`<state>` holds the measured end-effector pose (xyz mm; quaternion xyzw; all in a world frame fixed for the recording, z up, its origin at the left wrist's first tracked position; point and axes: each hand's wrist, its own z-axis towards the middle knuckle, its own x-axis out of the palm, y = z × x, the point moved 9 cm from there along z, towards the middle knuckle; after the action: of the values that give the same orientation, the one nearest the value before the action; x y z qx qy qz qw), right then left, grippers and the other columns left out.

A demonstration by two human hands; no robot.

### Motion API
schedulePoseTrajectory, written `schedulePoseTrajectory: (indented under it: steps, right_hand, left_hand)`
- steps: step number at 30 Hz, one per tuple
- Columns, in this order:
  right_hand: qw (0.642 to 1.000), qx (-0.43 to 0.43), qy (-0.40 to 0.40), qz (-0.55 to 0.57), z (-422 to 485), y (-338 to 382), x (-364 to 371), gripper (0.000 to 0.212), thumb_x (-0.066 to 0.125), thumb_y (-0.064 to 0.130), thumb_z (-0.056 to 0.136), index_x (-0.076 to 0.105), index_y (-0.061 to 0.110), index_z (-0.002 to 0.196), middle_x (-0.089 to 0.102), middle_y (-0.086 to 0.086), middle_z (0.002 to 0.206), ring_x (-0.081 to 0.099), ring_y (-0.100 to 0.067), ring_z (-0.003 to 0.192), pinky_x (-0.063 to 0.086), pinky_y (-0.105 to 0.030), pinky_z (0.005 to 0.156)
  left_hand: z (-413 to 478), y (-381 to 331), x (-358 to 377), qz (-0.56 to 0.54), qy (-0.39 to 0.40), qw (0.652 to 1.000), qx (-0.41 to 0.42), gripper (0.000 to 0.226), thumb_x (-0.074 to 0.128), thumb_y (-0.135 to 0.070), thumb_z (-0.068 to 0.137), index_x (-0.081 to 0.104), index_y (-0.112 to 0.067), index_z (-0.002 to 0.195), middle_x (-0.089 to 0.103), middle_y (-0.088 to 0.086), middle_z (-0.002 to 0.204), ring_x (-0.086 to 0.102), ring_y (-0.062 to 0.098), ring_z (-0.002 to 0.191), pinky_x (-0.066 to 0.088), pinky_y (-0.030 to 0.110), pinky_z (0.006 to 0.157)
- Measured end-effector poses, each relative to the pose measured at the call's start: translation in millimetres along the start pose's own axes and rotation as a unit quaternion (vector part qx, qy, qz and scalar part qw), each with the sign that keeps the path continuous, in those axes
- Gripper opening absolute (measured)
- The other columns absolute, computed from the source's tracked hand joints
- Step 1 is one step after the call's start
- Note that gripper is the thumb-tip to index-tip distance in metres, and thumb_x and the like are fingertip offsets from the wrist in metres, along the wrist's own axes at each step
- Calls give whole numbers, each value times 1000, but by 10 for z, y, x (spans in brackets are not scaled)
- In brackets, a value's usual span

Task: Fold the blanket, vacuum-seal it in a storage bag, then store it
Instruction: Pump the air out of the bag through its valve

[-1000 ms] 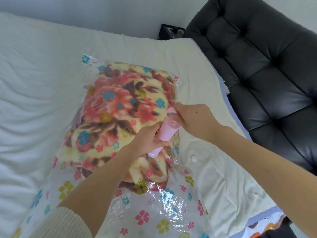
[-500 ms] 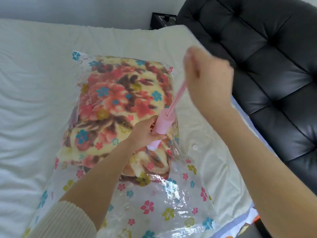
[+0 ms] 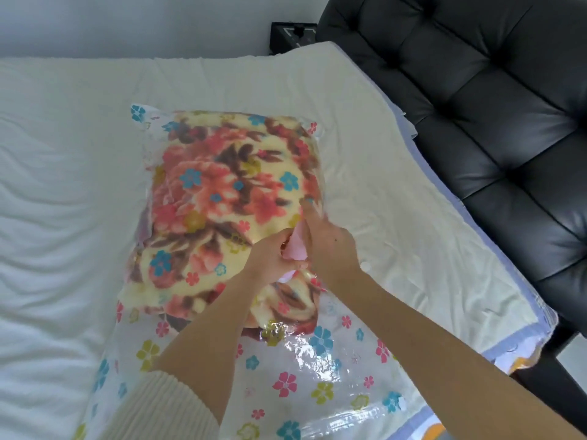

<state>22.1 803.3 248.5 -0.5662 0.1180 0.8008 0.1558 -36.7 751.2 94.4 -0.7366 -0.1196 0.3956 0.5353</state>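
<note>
- Your left hand (image 3: pixel 271 260) has its fingers curled round the barrel of the pink pump (image 3: pixel 297 250) and grips it from the left side.
- Your right hand (image 3: pixel 332 246) lies over the pump's upper end and touches it. The fingers are blurred and the handle is hidden under the hand, so I cannot tell whether they wrap round it.
- The pump stands tilted, with its pale lower end resting on the storage bag (image 3: pixel 286 376) close to the bag's right edge.
- The storage bag is clear plastic printed with small pink, blue and yellow flowers. It lies lengthwise on the bed (image 3: pixel 63 217), running from the near edge toward the middle and nearer the right edge than the left.
- The folded blanket (image 3: pixel 222 192), cream with big red and brown flowers, sits inside the bag and fills its far half. The bag's near half lies flat and crinkled in front of you.
- A small white round piece (image 3: pixel 367 266) lies on the bed just beside your right wrist, to the right of the bag.
- A cream ribbed sleeve (image 3: pixel 152 408) covers your left forearm up to the middle, and your right forearm is bare.
- A black tufted sofa (image 3: pixel 476 122) runs along the bed's right edge.
- A black box (image 3: pixel 293 33) sits just beyond the bed's far right corner, against the wall.
</note>
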Motion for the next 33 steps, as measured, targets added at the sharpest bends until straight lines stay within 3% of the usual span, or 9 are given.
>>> schedulePoseTrajectory:
  steps: [4, 7, 13, 17, 21, 24, 27, 30, 33]
  right_hand:
    - [996, -70, -53, 10, 289, -73, -650, 41, 43, 31, 91, 54, 22, 130, 62, -9, 67, 56, -32, 57, 28, -29, 55]
    - [969, 90, -211, 93, 292, -458, -1127, 42, 36, 28, 97, 52, 13, 133, 51, -3, 59, 41, -24, 50, 25, -28, 53]
    - [991, -104, 44, -66, 278, 5, -86, 45, 52, 20, 92, 44, 10, 136, 41, -3, 58, 40, -21, 51, 7, -22, 45]
    - [984, 48, -167, 47, 506, -316, -925, 36, 34, 26, 93, 60, 9, 112, 42, -6, 46, 36, -25, 40, 14, -23, 45]
    - [999, 15, -24, 37, 172, -6, -74, 18, 57, 19, 74, 68, 13, 88, 14, 3, 36, 32, -19, 24, 4, -13, 49]
    - [994, -34, -70, 71, 327, -32, -388, 17, 71, 8, 63, 67, 12, 79, 16, 5, 41, 25, -19, 27, 3, -11, 51]
    - [970, 43, -219, 96, 415, -228, -1168, 20, 47, 14, 83, 66, 13, 89, 32, 1, 43, 27, -24, 36, 11, -16, 45]
    - [986, 53, -109, 112, 230, -198, -613, 31, 42, 19, 84, 67, 14, 100, 53, -5, 55, 47, -23, 43, 27, -21, 47]
    - [998, -46, 18, 29, 128, 56, -51, 16, 58, 18, 72, 68, 18, 85, 41, 2, 40, 39, -19, 31, 5, -13, 46]
  left_hand:
    - [21, -13, -22, -34, -14, 999, -1, 59, 83, -31, 67, 61, -19, 120, 68, -5, 109, 63, 15, 97, 49, 28, 84]
    - [67, 0, -41, -27, -12, 1000, -9, 59, 83, -28, 67, 61, -19, 121, 69, -2, 109, 63, 18, 98, 50, 34, 87]
    - [56, 69, -40, -55, -22, 997, -39, 52, 83, -25, 66, 65, -23, 115, 68, -12, 101, 63, 11, 93, 47, 16, 78]
    - [99, 23, -58, -51, -16, 998, -31, 59, 84, -26, 66, 62, -20, 121, 68, -7, 109, 62, 12, 97, 48, 23, 85]
    - [48, 105, -10, -48, -10, 998, -46, 49, 82, -21, 68, 65, -19, 114, 69, -6, 102, 64, 15, 97, 50, 28, 84]
    - [50, 176, -35, -57, -21, 997, -47, 50, 84, -25, 65, 66, -22, 111, 69, -10, 100, 64, 15, 96, 51, 31, 85]
    - [83, 179, -37, -47, -23, 998, -36, 53, 85, -27, 63, 66, -22, 113, 70, -6, 103, 65, 16, 95, 51, 33, 86]
    - [65, 161, -14, -47, -19, 998, -39, 51, 84, -27, 63, 67, -22, 110, 70, -6, 101, 64, 16, 94, 51, 36, 86]
    - [42, 187, 14, -40, -12, 998, -37, 46, 81, -31, 63, 67, -22, 105, 69, -8, 98, 64, 15, 92, 52, 36, 84]
